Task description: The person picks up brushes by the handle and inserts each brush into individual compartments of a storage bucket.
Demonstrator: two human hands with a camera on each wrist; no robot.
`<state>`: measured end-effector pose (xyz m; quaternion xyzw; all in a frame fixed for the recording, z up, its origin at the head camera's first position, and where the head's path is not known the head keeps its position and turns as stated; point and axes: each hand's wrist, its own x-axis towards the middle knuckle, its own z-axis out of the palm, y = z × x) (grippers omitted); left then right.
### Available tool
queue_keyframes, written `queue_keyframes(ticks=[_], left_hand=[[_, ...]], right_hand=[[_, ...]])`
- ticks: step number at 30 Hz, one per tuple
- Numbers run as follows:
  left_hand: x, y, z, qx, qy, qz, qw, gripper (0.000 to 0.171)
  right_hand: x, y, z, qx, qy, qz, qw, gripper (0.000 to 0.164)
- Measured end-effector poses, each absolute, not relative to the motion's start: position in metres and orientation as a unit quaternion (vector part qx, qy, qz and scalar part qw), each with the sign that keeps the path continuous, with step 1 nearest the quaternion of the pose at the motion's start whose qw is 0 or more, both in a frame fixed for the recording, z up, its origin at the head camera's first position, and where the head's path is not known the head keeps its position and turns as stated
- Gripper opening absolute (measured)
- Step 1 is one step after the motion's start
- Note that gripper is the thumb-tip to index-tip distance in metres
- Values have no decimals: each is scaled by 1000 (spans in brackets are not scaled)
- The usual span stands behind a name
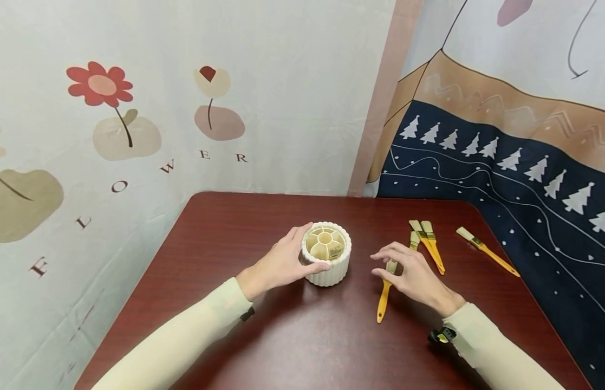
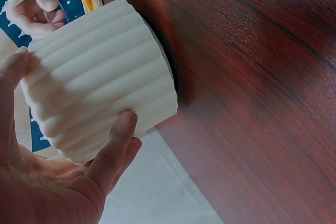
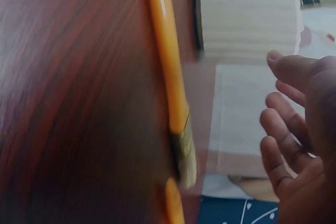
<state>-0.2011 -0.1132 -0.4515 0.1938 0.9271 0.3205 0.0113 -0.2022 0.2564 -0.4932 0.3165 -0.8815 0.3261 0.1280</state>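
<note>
A white ribbed pen holder point(image 1: 326, 273), round and divided inside into several compartments, stands upright on the table. My left hand point(image 1: 285, 260) grips its side, with the thumb at the front and the fingers around the back; the left wrist view shows fingers point(image 2: 113, 145) along the ribbed wall. Something small and dark shows in its front right compartment. My right hand point(image 1: 414, 273) hovers to the right of the holder with loosely bent fingers and nothing in them. Below it lies a yellow-handled paintbrush point(image 1: 383, 302), its bristle end partly hidden by the hand.
Behind my right hand lie several more yellow-handled paintbrushes point(image 1: 433, 252), close together. Another paintbrush point(image 1: 489, 252) lies apart near the right edge of the dark red table point(image 1: 234, 216). Printed cloth point(image 1: 302, 108) hangs behind the table.
</note>
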Motion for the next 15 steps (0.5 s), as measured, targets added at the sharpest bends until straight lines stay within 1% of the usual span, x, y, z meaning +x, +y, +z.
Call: queue_keyframes(ticks=[5, 10, 15], left_hand=[[-201, -113, -452, 196, 927, 320, 9, 120], [-200, -112, -452, 195, 928, 317, 10, 120], [-201, -112, -452, 196, 928, 316, 7, 119]], right_hand=[[-201, 270, -496, 288, -904, 305, 89, 30], [-201, 279, -495, 264, -922, 278, 52, 26], [-206, 280, -497, 262, -929, 260, 9, 24]])
